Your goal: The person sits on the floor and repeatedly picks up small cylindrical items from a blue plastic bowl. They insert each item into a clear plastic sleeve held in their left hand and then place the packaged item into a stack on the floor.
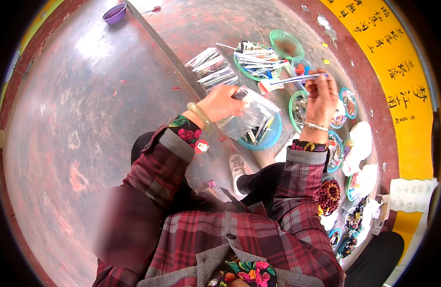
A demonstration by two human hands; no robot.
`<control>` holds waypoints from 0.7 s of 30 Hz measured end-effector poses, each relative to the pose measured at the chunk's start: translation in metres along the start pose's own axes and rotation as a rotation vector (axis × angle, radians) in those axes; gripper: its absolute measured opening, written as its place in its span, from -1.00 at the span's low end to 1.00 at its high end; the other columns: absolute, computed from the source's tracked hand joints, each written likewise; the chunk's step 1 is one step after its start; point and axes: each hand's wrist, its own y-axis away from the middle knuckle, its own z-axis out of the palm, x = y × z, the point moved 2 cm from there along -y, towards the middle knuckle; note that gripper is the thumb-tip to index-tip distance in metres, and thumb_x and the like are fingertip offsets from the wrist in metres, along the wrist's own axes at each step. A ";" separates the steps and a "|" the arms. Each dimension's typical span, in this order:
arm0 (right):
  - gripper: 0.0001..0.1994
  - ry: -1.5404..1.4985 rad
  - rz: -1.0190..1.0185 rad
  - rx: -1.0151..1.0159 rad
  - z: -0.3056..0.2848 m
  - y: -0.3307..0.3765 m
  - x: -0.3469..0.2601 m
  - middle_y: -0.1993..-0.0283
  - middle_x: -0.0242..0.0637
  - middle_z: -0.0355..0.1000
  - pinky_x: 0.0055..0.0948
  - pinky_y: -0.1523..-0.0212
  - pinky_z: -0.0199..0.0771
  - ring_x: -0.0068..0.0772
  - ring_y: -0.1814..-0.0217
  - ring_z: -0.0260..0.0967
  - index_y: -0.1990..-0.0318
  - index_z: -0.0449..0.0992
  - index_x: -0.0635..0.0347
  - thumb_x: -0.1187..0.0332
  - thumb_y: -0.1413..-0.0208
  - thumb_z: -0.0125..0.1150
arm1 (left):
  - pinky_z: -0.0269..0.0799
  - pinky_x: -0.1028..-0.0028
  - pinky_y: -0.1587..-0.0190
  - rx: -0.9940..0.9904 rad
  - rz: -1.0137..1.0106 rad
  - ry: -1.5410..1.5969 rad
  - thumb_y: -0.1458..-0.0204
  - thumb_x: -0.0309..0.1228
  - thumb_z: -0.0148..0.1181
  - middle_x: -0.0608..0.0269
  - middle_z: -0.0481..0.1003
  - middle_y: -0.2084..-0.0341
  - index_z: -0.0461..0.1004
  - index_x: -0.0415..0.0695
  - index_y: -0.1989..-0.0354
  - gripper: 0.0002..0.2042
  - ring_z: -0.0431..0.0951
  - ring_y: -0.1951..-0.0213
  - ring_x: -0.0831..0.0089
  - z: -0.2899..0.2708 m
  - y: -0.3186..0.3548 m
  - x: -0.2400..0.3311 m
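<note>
Pinching a clear plastic bag (256,111) near its upper left side in the nearly closed left hand (225,102), above a blue bowl (277,133). Gripping a slim pen (295,79) near one end in the closed right hand (322,95), raised right of the bag. Probably light, stiff and slick as a pen, best taken mid-barrel; likely limp and easily creased as a bag, best held by its rim.

Ahead of your red-plaid-jacketed torso (196,234), your bare left hand (223,102) pinches; your bare right hand (321,99) pinches too, loosely curled.
</note>
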 end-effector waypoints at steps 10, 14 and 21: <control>-0.83 -0.134 0.006 -0.150 0.000 0.005 0.003 0.29 -0.13 0.47 -0.62 0.46 0.36 -0.52 0.45 0.37 0.15 0.41 0.28 0.43 -0.12 0.08 | 0.49 0.56 0.24 0.018 -0.019 0.086 0.02 -0.51 0.13 0.20 0.45 0.32 0.40 -0.40 0.21 -0.77 0.48 0.29 0.54 0.002 -0.001 0.003; -0.83 -0.096 0.035 -0.184 0.003 0.008 0.004 0.29 -0.13 0.47 -0.61 0.44 0.38 -0.53 0.44 0.38 0.15 0.40 0.28 0.43 -0.12 0.08 | 0.48 0.53 0.20 0.011 -0.011 0.087 -0.03 -0.49 0.09 0.21 0.46 0.30 0.39 -0.34 0.13 -0.75 0.48 0.29 0.54 0.000 -0.002 -0.004; -0.84 -0.019 0.112 -0.227 0.010 0.010 0.010 0.31 -0.13 0.49 -0.64 0.44 0.39 -0.52 0.41 0.42 0.14 0.40 0.23 0.45 -0.12 0.07 | 0.48 0.51 0.18 -0.020 -0.018 0.133 -0.01 -0.45 0.13 0.21 0.46 0.27 0.38 -0.33 0.11 -0.71 0.48 0.25 0.52 -0.001 -0.002 -0.002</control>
